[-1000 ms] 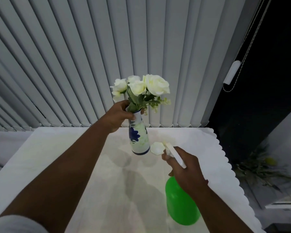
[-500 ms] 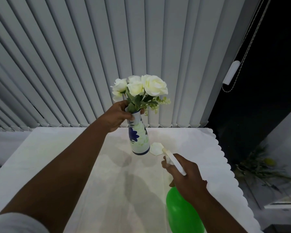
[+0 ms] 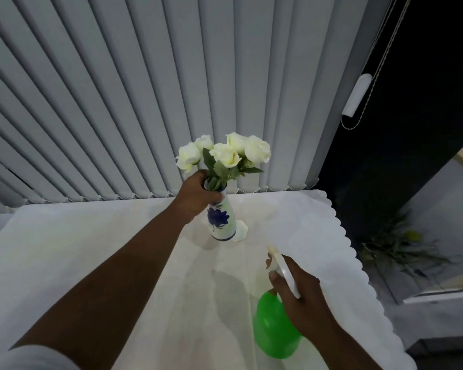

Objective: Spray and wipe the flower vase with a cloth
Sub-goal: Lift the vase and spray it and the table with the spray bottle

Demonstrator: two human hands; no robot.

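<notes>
A slim white vase (image 3: 223,221) with a blue flower print holds white roses (image 3: 225,153). It is near the back of the table, base just above or on the tablecloth. My left hand (image 3: 197,194) grips its neck. My right hand (image 3: 300,292) holds a green spray bottle (image 3: 271,327) with a white trigger head (image 3: 284,268); the nozzle points toward the vase from the front right, a hand's width away. A small white hexagonal piece (image 3: 240,231) lies right behind the vase's base. No cloth for wiping is visible.
The table carries a white tablecloth (image 3: 318,222) with a scalloped right edge. Grey vertical blinds (image 3: 145,102) hang directly behind it. A blind cord with a white weight (image 3: 357,94) dangles at the right. A plant (image 3: 396,244) is on the floor to the right.
My right hand drew the spray bottle back toward me and to the right, away from the vase. The vase in my left hand tilted nearer to upright.
</notes>
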